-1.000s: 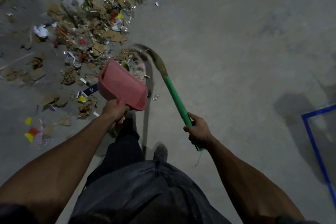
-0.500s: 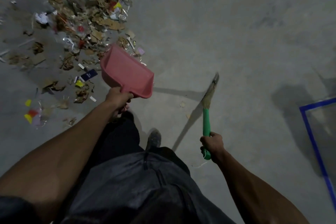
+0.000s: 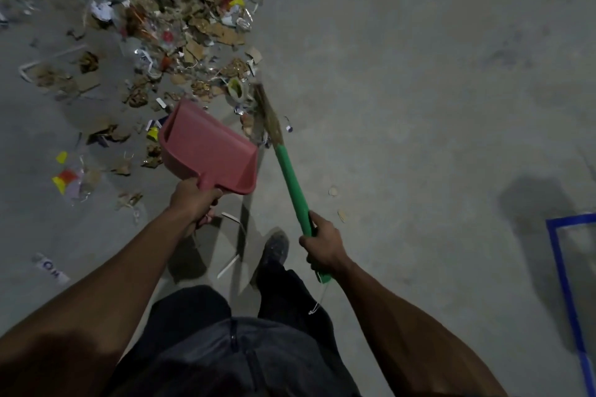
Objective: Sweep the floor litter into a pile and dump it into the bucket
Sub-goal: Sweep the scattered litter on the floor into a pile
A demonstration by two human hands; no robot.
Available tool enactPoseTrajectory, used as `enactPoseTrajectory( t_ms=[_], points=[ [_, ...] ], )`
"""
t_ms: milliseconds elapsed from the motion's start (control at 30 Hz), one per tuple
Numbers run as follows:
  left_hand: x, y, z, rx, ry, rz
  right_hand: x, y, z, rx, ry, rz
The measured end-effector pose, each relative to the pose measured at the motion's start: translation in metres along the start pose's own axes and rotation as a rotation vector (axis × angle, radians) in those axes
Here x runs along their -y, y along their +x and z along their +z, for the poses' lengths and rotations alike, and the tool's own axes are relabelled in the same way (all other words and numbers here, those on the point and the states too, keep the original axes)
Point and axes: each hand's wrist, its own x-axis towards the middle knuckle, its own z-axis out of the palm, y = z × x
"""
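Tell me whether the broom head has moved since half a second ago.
Yes. The broom head has swung left, from bare floor right of the red dustpan to the edge of the litter pile, beside the dustpan's mouth.

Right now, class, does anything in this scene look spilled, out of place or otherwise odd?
Yes. Cardboard scraps, paper and foil litter lies strewn over the grey concrete floor, stragglers scattered left. The pink plastic dustpan in the left hand looks empty. No bucket shows.

Blue tape outline (image 3: 562, 280) on concrete floor (image 3: 419, 74) at rt; dark shoe (image 3: 274, 246) near ctr.
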Motion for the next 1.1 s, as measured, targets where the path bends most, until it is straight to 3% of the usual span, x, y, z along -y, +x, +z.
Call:
enactPoseTrajectory(
  t_ms=[267,567,767,1100],
  points=[
    [0.023,0.009,-0.036,0.056,0.047,0.016,-0.022,-0.047,0.032,-0.293,0.256,0.142],
    [0.053,0.043,-0.113,0.250,0.190,0.071,-0.035,-0.104,0.142,-0.532,0.464,0.510],
    [0.080,0.064,-0.152,0.310,0.247,0.011,-0.002,-0.088,0.180,-0.370,0.431,0.599],
    [0.103,0.078,-0.181,0.273,0.172,-0.016,0.110,-0.003,0.202,-0.129,0.085,0.236]
  ],
)
